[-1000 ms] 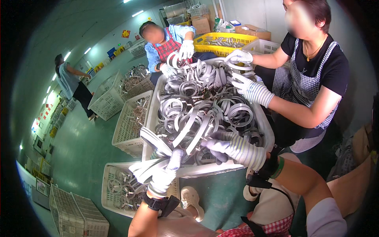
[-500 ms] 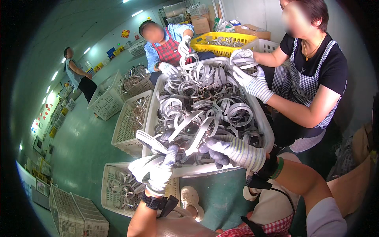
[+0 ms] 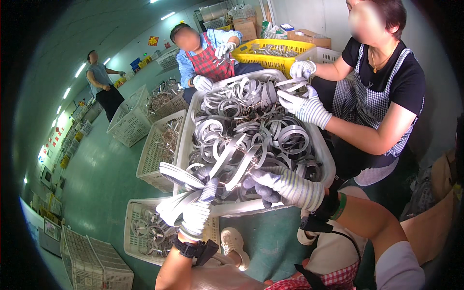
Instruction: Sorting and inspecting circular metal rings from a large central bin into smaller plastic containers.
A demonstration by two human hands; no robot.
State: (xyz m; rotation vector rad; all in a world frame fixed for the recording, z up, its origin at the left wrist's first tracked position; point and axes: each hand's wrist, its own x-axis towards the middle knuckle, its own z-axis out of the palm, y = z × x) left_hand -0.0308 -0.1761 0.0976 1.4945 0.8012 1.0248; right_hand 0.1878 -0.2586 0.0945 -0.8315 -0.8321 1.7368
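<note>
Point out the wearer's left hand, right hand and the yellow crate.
Left hand (image 3: 196,212), head view: middle of the glove.
Right hand (image 3: 292,186), head view: back of the striped glove.
Yellow crate (image 3: 266,61), head view: near side wall.

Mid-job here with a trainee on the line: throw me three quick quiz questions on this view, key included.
1. Multiple choice: what does the camera wearer's left hand hold?
A) a cardboard box
B) gray metal rings
C) a yellow basket

2. True or false: the co-worker at the right of the picture works with bare hands.

3. Count: besides the wearer, how many people are working at the large white tub?

Key:
1. B
2. False; striped gloves show there.
3. Two; a third person stands apart, toward the left of the picture.
</note>
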